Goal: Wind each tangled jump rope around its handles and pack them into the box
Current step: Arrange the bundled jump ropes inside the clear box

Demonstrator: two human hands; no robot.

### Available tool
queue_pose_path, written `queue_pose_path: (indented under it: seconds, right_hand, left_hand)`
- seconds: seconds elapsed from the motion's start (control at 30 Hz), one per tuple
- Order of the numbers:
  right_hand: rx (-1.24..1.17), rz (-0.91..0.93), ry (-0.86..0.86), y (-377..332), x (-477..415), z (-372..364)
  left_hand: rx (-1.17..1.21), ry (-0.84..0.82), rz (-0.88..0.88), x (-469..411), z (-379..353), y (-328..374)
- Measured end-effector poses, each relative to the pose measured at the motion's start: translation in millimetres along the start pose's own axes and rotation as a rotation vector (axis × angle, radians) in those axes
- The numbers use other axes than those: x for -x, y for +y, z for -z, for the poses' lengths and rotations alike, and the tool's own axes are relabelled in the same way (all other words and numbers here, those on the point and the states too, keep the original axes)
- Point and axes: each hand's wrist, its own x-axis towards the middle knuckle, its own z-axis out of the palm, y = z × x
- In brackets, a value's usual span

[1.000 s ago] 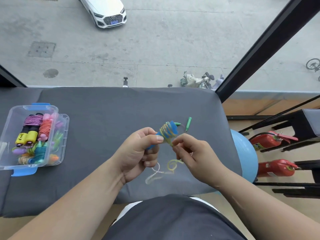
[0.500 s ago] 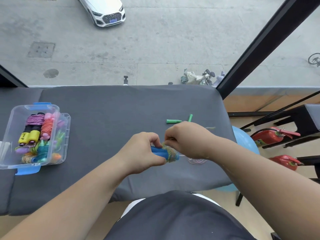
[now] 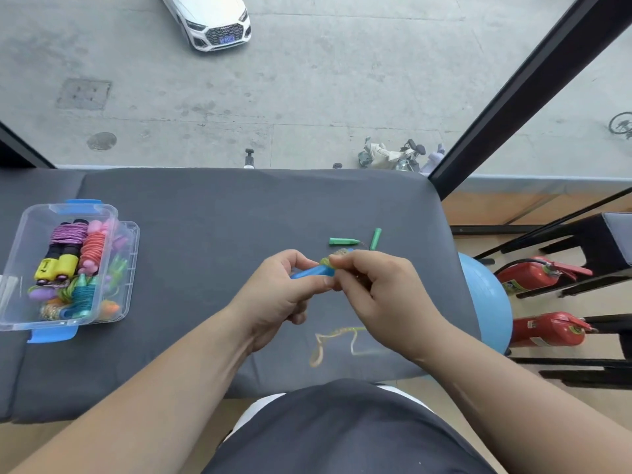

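Observation:
My left hand (image 3: 280,292) grips the blue handles (image 3: 309,271) of a jump rope above the grey padded table (image 3: 205,213). My right hand (image 3: 379,295) pinches the yellow-green rope (image 3: 330,261) where it is wound on the handles' right end. The loose tail of that rope (image 3: 337,340) hangs in a loop below my hands. Beyond my right hand lie two green handles (image 3: 357,240) of another rope on the table. A clear plastic box (image 3: 68,261) with blue latches stands at the left and holds several wound ropes.
The box's clear lid (image 3: 128,254) lies under its right side. Past the table's right edge are a blue ball (image 3: 485,299), two red fire extinguishers (image 3: 540,271) and black stools (image 3: 581,241). A window lies beyond the table's far edge.
My right hand has swung from over the handles down to their right end, carrying the rope round. The loose tail now hangs lower, below my hands.

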Motion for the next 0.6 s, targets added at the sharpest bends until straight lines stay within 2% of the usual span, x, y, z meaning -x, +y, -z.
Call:
queue_pose_path:
  seconds: [0.1, 0.23, 0.37, 0.47, 0.6]
  right_hand:
    - [-0.056, -0.002, -0.005, 0.8, -4.0, 8.5]
    - [-0.117, -0.070, -0.046, 1.6, -6.6, 16.5]
    - [-0.233, -0.140, -0.043, -0.1, -3.4, 20.6]
    - [-0.291, -0.175, -0.060, 3.3, -1.6, 22.3]
    - [-0.421, -0.218, -0.080, 3.0, -2.7, 23.5]
  left_hand:
    - [-0.092, -0.045, -0.061, -1.9, 4.6, 3.9]
    - [-0.265, 0.096, -0.216, -9.1, 7.3, 2.2]
    - [-0.302, 0.153, -0.330, -9.1, 5.8, -1.1]
    - [-0.036, 0.138, -0.267, -5.4, -4.3, -1.1]
    - [0.298, 0.030, -0.132, -0.4, -14.7, 4.7]
